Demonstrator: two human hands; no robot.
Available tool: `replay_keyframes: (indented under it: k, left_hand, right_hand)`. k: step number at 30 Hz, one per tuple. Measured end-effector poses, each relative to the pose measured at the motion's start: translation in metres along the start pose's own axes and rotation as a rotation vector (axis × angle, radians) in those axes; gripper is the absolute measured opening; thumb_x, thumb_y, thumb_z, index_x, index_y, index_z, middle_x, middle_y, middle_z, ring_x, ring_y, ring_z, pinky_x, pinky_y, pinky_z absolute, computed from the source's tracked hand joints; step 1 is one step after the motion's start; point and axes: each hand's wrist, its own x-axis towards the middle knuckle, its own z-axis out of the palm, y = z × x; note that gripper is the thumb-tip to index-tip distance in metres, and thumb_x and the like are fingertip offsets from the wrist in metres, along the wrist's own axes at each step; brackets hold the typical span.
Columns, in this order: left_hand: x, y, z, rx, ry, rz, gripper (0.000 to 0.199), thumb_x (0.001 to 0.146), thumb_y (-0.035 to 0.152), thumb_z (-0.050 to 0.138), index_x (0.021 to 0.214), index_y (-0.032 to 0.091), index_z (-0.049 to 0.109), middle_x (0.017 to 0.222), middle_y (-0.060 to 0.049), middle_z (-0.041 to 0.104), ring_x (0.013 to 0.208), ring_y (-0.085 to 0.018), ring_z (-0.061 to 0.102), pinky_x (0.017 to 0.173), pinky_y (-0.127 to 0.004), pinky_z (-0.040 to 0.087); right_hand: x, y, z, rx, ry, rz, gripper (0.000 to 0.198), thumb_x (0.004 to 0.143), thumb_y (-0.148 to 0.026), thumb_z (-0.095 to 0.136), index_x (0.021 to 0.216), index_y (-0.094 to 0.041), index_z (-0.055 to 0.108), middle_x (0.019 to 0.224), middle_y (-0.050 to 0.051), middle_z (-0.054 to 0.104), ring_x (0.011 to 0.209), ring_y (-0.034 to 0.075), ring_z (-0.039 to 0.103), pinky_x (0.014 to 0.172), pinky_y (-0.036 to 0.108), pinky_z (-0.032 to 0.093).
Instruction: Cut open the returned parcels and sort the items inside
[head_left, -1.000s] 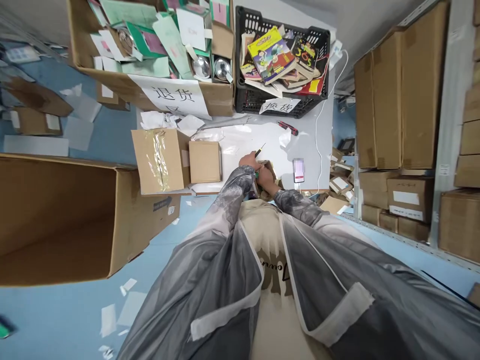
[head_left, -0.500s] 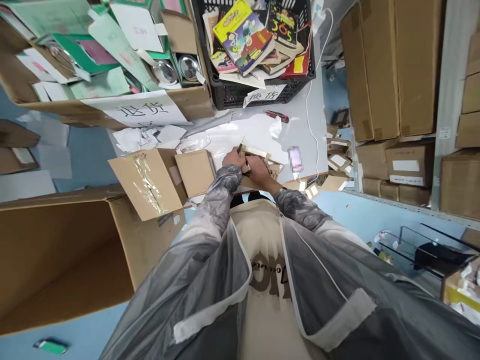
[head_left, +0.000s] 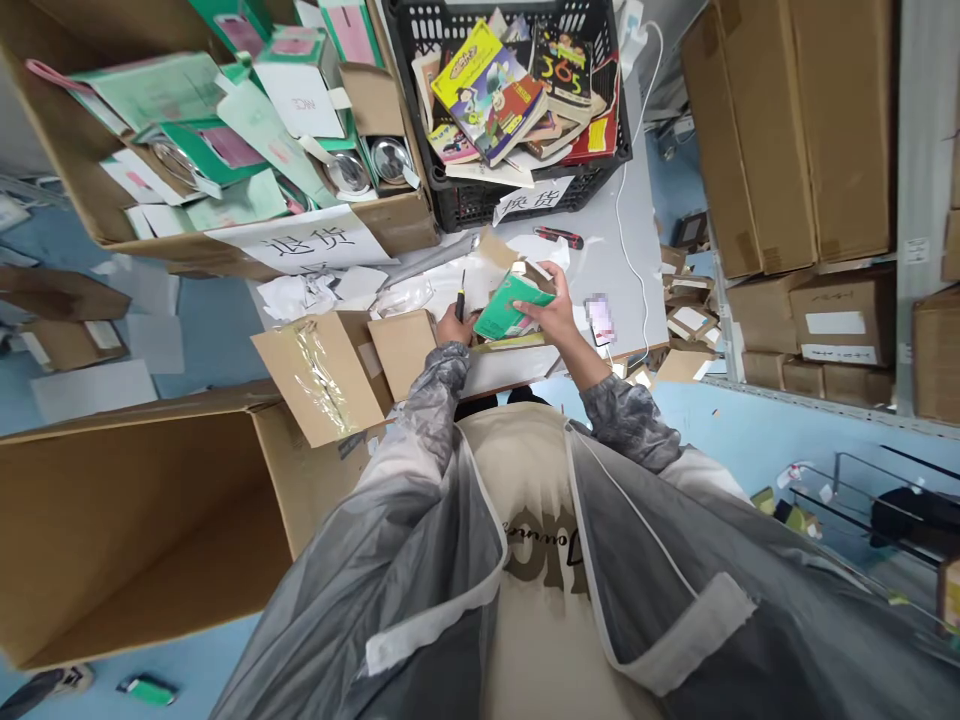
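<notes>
My right hand (head_left: 556,308) grips a small green and white box (head_left: 511,308) by its right end, holding it tilted above the table. My left hand (head_left: 453,328) is closed round the dark handle of a screwdriver (head_left: 461,300), its thin shaft pointing away from me. The fingers of this hand are close to the green box's left edge; whether they touch it I cannot tell. Under the green box lies an opened cardboard carton (head_left: 517,343), partly hidden by it. Left of my left hand stands a closed brown carton (head_left: 403,350).
A large carton (head_left: 405,230) full of green boxes stands at the back left, beside a black crate (head_left: 450,205) of books. A red and black cutter (head_left: 559,237), a phone (head_left: 599,320) and a white cable (head_left: 622,240) lie on the right. Crumpled paper (head_left: 296,296) is at left.
My right hand has lifted the green box up from the opened carton. My left hand has moved slightly left and down, apart from the right, still holding the screwdriver. The view has shifted a little.
</notes>
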Motion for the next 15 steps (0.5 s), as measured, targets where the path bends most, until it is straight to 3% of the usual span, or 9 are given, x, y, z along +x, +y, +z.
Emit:
replay_keyframes:
  k: [3,7,9,12,15]
  left_hand:
    - [-0.015,0.005,0.003,-0.055,0.089,-0.013,0.062,0.108,0.038,0.085,0.167,0.019,0.077,0.134,-0.020,0.093,0.135,-0.042,0.087,0.117,-0.045,0.064]
    - [-0.017,0.009,0.001,-0.076,0.141,0.046,0.066,0.108,0.034,0.083,0.172,0.022,0.073,0.144,-0.020,0.091,0.141,-0.043,0.084,0.122,-0.049,0.063]
    - [-0.010,0.009,-0.001,-0.068,0.149,0.050,0.066,0.109,0.034,0.081,0.173,0.022,0.072,0.146,-0.020,0.090,0.142,-0.043,0.083,0.124,-0.049,0.062]
    - [0.004,0.007,-0.003,-0.082,0.159,0.041,0.061,0.111,0.040,0.085,0.168,0.021,0.074,0.139,-0.019,0.091,0.141,-0.043,0.084,0.124,-0.049,0.063]
    - [0.016,0.003,-0.005,-0.154,0.173,0.024,0.053,0.117,0.051,0.082,0.158,0.019,0.078,0.131,-0.017,0.091,0.137,-0.039,0.084,0.120,-0.045,0.066]
  right_hand:
    - [-0.007,-0.023,-0.001,0.165,0.087,-0.021,0.111,0.075,-0.055,0.119,0.170,-0.039,0.064,0.163,0.007,0.079,0.146,0.035,0.079,0.112,0.055,0.082]
    - [-0.021,-0.043,-0.019,0.334,0.280,-0.064,0.093,0.069,-0.036,0.120,0.152,-0.032,0.079,0.147,0.006,0.090,0.144,0.033,0.085,0.123,0.054,0.078]
    - [-0.029,-0.053,-0.032,0.437,0.366,-0.054,0.074,0.076,-0.036,0.115,0.144,-0.028,0.085,0.141,0.007,0.093,0.145,0.035,0.087,0.132,0.058,0.072]
    - [-0.042,-0.070,-0.049,0.585,0.431,-0.052,0.048,0.097,-0.047,0.102,0.139,-0.027,0.090,0.140,0.008,0.094,0.153,0.036,0.084,0.142,0.065,0.063]
    - [-0.058,-0.082,-0.061,0.656,0.431,-0.071,0.041,0.107,-0.055,0.093,0.141,-0.031,0.091,0.144,0.006,0.094,0.162,0.034,0.080,0.146,0.068,0.058]
